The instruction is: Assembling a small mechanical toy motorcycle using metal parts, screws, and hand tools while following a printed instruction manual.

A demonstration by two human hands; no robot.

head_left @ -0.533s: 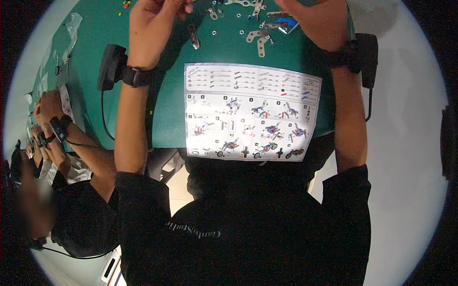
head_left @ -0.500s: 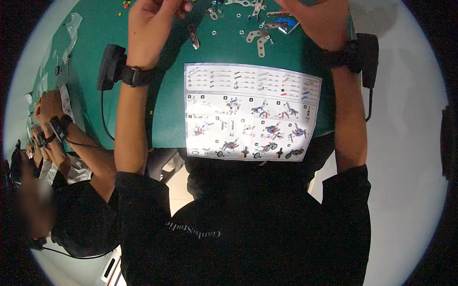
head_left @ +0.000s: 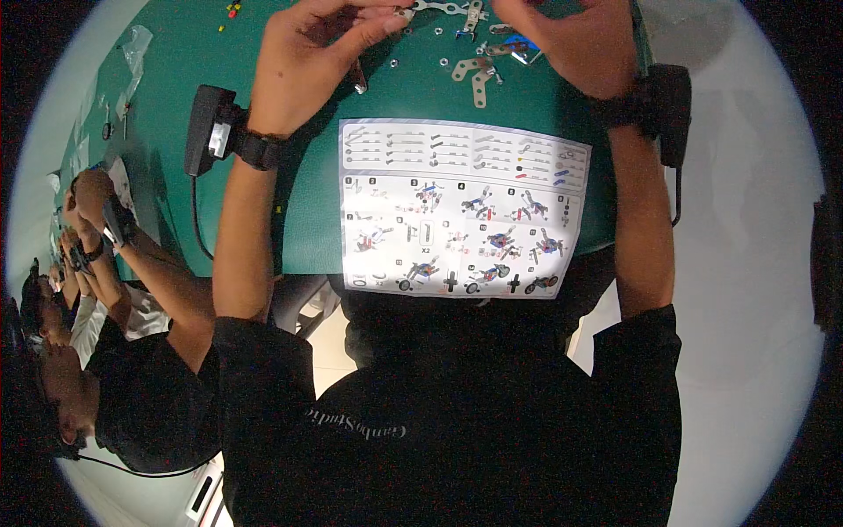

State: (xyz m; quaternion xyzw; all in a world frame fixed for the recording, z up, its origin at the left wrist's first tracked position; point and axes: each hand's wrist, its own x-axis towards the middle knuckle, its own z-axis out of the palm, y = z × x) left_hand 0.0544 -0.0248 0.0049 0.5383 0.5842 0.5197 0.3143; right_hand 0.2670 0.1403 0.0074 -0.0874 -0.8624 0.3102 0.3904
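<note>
At the top, my left hand (head_left: 307, 66) reaches in with thumb and fingertips pinched on a small silver metal bracket (head_left: 405, 14). Under its palm edge, a metal strip (head_left: 360, 79) is partly covered. My right hand (head_left: 584, 44) is curled beside the loose parts, its fingertips cut off by the upper edge; what they hold I cannot make out. Between the hands lie a flat metal spanner (head_left: 443, 7), angled perforated brackets (head_left: 477, 77), a blue part (head_left: 524, 44) and several nuts (head_left: 394, 63).
A printed instruction sheet (head_left: 465, 189) with picture steps overhangs the near edge of the green table (head_left: 307, 211). Clear plastic bags (head_left: 133, 61) and small red and yellow pieces (head_left: 234, 10) lie at left. Another person's hands (head_left: 92, 198) work at the left edge.
My left hand has moved right and slightly down, its fingers now on the small bracket and its palm over part of the strip. My right hand has shifted a little, fingers curling inward.
</note>
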